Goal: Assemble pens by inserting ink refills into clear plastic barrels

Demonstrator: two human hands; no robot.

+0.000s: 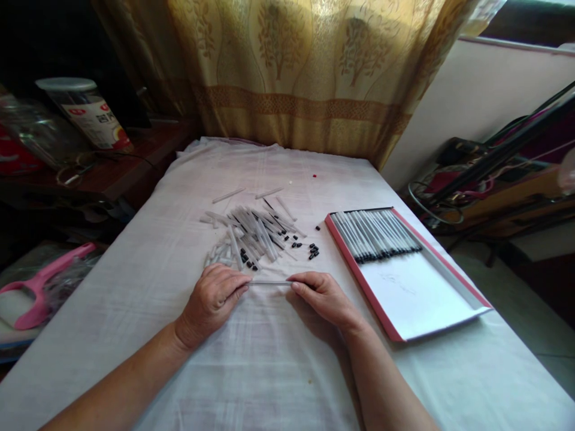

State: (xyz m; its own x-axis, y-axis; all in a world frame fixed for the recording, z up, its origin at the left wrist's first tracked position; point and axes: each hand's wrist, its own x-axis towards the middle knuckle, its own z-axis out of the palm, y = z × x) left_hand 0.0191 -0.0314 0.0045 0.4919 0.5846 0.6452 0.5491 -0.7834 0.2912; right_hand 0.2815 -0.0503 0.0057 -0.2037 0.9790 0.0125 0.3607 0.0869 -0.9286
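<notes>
Between my two hands a thin, translucent pen barrel [270,282] lies level, one end in each hand. My left hand [215,294] is closed on its left end, thumb and fingers together. My right hand [321,293] pinches the right end. The fingers cover both tips, so what sits there is hidden. Just beyond my hands is a loose pile of clear pen parts [251,227], mixed with dark thin pieces. Small black caps [313,251] lie scattered at the pile's right side and front.
On the right, a shallow pink-edged box [359,293] holds a row of assembled pens [377,234]. A white cloth [242,383] covers the table. Left stand a lidded jar [92,117] and a pink-handled object [42,284]. A patterned curtain [296,66] hangs behind the table.
</notes>
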